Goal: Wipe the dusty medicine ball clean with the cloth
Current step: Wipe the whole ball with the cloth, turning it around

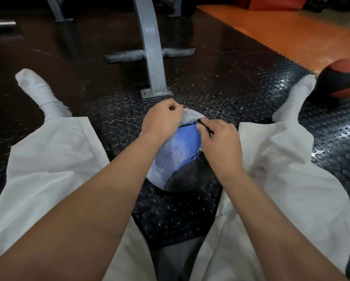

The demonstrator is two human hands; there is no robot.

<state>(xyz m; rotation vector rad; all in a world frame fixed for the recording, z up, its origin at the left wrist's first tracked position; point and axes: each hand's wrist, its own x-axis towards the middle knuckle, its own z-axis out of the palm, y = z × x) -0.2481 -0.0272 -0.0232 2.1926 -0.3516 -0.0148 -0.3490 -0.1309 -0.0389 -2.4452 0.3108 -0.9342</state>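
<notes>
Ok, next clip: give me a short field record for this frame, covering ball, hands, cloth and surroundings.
setting: person seated on black studded floor, legs apart
medicine ball: on the floor between the legs; blue and black panels, whitish dust on the blue
left hand: fingers curled, at ball's top left; unclear whether it holds anything
right hand: at ball's top right, pinches a dark strip
cloth: not clearly identifiable
nearby: grey metal post beyond the ball; red-and-black ball at far right
</notes>
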